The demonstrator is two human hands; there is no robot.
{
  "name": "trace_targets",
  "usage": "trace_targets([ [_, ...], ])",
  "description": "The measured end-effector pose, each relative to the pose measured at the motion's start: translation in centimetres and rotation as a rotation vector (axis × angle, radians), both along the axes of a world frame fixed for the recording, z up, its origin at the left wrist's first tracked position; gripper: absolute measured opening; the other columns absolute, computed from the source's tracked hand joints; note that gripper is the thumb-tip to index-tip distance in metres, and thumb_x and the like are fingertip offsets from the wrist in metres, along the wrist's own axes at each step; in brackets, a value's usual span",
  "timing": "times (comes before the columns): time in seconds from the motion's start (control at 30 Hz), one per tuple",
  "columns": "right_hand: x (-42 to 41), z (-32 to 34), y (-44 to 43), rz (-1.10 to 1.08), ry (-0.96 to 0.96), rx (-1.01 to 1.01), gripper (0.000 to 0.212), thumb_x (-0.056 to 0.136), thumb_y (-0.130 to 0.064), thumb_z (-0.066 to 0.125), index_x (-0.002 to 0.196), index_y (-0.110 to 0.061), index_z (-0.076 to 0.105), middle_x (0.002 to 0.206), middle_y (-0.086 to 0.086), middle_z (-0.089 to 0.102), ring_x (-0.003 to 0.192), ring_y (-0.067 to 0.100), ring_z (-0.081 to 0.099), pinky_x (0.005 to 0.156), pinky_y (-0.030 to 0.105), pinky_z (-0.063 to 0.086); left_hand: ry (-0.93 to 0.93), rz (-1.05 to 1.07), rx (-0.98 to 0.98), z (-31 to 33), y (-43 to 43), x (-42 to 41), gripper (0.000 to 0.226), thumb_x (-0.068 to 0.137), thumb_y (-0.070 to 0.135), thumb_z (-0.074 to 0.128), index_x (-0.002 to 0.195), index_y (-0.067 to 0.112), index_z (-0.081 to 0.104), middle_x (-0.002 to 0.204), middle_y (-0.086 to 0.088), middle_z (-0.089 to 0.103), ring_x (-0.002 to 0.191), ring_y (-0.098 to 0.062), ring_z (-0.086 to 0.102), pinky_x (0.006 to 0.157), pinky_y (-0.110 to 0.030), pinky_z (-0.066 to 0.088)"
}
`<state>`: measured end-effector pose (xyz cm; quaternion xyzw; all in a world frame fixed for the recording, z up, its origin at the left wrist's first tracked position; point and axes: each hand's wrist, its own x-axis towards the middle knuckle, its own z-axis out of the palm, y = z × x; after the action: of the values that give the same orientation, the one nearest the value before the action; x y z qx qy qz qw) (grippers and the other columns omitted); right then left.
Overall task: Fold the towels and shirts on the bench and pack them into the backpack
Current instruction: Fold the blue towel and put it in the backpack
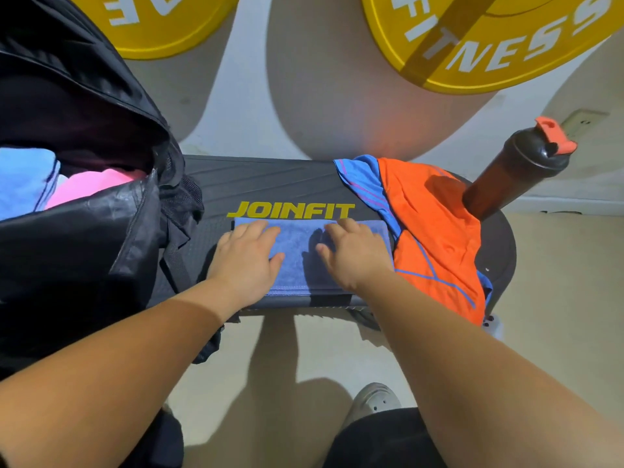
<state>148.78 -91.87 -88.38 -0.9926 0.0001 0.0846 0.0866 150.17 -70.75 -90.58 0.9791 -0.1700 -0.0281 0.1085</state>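
Head view: both hands lie flat on the blue towel [297, 261], fingers straight and slightly spread, gripping nothing. Left hand [248, 258] presses its left half, right hand [354, 256] its right half. The towel lies at the near edge of the bench [270, 184], just near of the JOINFIT lettering, between the backpack [84, 248] on the left and the orange shirt [435, 231] on the right. Risks as I read them: the near hem sits right on the bench lip, so any slide toward the person could drop it to the floor. A one-handed lift would likely let the fold spring open. The towel's right edge touches the shirt, so a drag to the right would bunch both. The shirt hangs over the near right corner, so a tug might pull it off. The shaker bottle [506, 173] stands far right with its base against the shirt, and a snagged shirt could tip it. The backpack mouth is open with a light blue piece [23, 180] and a pink piece [91, 187] inside; can't tell how much room is left. Towel: blue-grey terry, folded to a compact rectangle, stitched hem and stacked layers showing at the near side, top surface smooth. Shirt: orange with blue panels and seams, unfolded, crumpled.
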Motion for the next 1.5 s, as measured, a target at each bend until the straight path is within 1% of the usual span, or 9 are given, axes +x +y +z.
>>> trace_targets([
  [0.13,1.1,-3.4,0.9,0.049,0.035,-0.046,0.064,0.100,-0.060,0.023,0.158,-0.036,0.014,0.169,-0.002,0.000,0.155,0.026,-0.003,0.122,0.052,0.007,0.108,0.014,0.123,-2.6,0.0,1.0,0.068,0.100,0.058,0.026,0.158,0.028,0.009,0.167,0.003,-0.004,0.153,-0.024,-0.005,0.121,-0.055,0.002],
  [0.23,0.9,-5.6,-0.4,0.016,0.021,-0.085,0.074,0.090,-0.072,0.008,0.157,-0.043,0.005,0.168,-0.004,-0.007,0.154,0.028,-0.009,0.122,0.056,-0.002,0.167,0.032,0.139,-4.3,1.1,1.1,0.077,0.095,0.069,0.017,0.158,0.032,-0.006,0.164,0.009,-0.020,0.152,-0.020,-0.018,0.120,-0.058,-0.002],
  [0.37,0.0,-6.9,-1.7,-0.100,-0.017,-0.091,0.076,0.088,-0.079,0.014,0.157,-0.046,0.005,0.168,-0.001,-0.007,0.154,0.032,-0.008,0.121,0.058,-0.002,0.162,0.021,0.174,-4.8,1.4,1.1,0.080,0.092,0.073,0.013,0.156,0.033,-0.014,0.162,0.009,-0.027,0.150,-0.019,-0.024,0.120,-0.059,-0.004],
  [0.6,0.2,-6.6,-1.4,-0.113,-0.009,-0.095,0.078,0.088,-0.080,0.016,0.157,-0.045,0.003,0.168,0.002,-0.009,0.153,0.034,-0.010,0.120,0.059,-0.003,0.132,0.026,0.137,-5.0,1.5,1.0,0.083,0.090,0.075,0.015,0.158,0.033,-0.008,0.163,0.007,-0.024,0.151,-0.020,-0.022,0.120,-0.059,-0.002],
  [0.87,1.5,-5.4,2.3,0.015,-0.070,-0.059,0.078,0.094,-0.074,0.016,0.159,-0.033,0.003,0.168,-0.002,-0.010,0.153,0.028,-0.016,0.120,0.061,-0.007,0.135,0.194,0.117,-4.3,2.4,1.5,0.082,0.085,0.082,0.019,0.156,0.045,-0.002,0.164,-0.018,-0.012,0.151,-0.036,-0.013,0.121,-0.054,-0.007],
  [1.17,1.0,-6.7,2.5,0.028,0.016,-0.102,0.080,0.093,-0.073,0.006,0.159,-0.030,-0.008,0.167,-0.006,-0.017,0.152,0.027,-0.021,0.120,0.061,-0.008,0.178,0.142,-0.032,-3.8,2.9,1.7,0.077,0.096,0.057,0.044,0.158,0.023,0.013,0.165,-0.006,0.008,0.152,-0.026,-0.004,0.122,-0.053,-0.001],
  [1.3,1.0,-6.7,2.5,0.027,0.018,-0.106,0.080,0.093,-0.073,0.006,0.159,-0.030,-0.007,0.167,-0.006,-0.015,0.152,0.028,-0.020,0.120,0.061,-0.008,0.117,0.112,-0.119,-2.9,2.9,1.6,0.078,0.093,0.044,0.057,0.157,0.021,0.019,0.165,-0.002,0.009,0.144,-0.027,0.023,0.117,-0.044,0.019],
  [1.43,1.1,-6.5,2.5,0.028,0.032,-0.106,0.080,0.094,-0.073,0.007,0.159,-0.029,-0.007,0.167,-0.005,-0.015,0.152,0.028,-0.020,0.120,0.061,-0.008,0.269,0.118,-0.399,-2.0,3.2,1.7,0.082,0.090,0.017,0.064,0.158,0.022,0.019,0.165,0.009,0.001,0.148,-0.018,0.023,0.111,-0.030,0.033],
  [1.5,1.3,-6.2,2.5,0.036,0.068,-0.104,0.081,0.093,-0.074,0.008,0.159,-0.030,-0.008,0.167,-0.006,-0.016,0.152,0.028,-0.021,0.120,0.061,-0.007,0.304,0.107,-0.460,-1.2,3.1,2.0,0.084,0.086,0.007,0.063,0.158,0.021,0.022,0.164,0.009,0.007,0.141,-0.027,0.036,0.099,-0.024,0.038],
])
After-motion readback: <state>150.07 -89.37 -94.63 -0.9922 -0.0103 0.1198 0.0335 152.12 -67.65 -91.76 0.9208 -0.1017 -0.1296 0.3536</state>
